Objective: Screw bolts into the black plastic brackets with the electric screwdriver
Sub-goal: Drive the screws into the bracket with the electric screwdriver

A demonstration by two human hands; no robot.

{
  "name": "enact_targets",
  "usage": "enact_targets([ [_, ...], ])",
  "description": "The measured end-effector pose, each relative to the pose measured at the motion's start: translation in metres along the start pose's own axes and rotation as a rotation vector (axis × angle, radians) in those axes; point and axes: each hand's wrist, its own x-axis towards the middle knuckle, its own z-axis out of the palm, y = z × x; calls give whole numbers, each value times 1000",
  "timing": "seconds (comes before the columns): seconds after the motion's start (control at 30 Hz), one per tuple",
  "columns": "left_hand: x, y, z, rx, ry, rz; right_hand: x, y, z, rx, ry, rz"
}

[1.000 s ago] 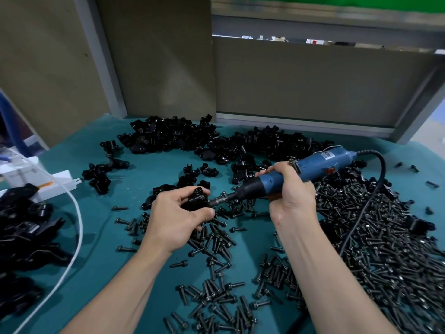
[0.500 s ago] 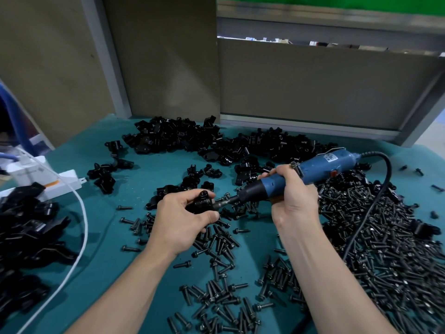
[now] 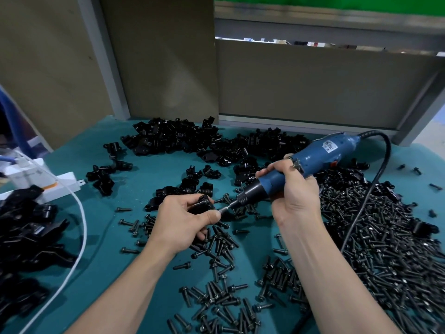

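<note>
The left hand holds one black plastic bracket just above the teal desk, near its middle. Its fingers curl over the top of the part and the thumb presses from below, so the bracket is pinched between them. The right hand is wrapped tightly round the blue electric screwdriver, gripping it at the front of the blue body, just behind the black nose. The tool is tilted, with its tail up and to the right and its bit pointing down and left. The tip meets the bracket right at the left thumb, but whether a bolt sits on it cannot be told. A black cord leaves the tail of the screwdriver, arches over and runs down across the heap of bolts that covers the right side of the desk.

More bolts lie scattered in front, under and between the two forearms. A long pile of brackets lies along the far edge of the desk, with smaller clusters – a few parts each – nearer the hands. At the left edge are a white power strip, a white cable curving toward the near side, and a stack of larger black parts.
</note>
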Motion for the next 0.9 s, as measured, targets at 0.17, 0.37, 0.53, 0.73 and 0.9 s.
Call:
enact_targets([
  [0.17,2,0,-1,-71,-69,-43,-1,-7,0,86,-87,80],
  [0.37,3,6,-8,-237,-84,-87,-2,-22,-2,153,-176,260],
  [0.53,4,8,-12,-426,70,-123,10,-37,-15,145,-13,316],
  [0.73,3,7,-6,-354,80,-42,12,-29,-17,131,144,387],
  [0.9,4,8,-6,-365,88,-31,11,-24,-14,114,76,392],
])
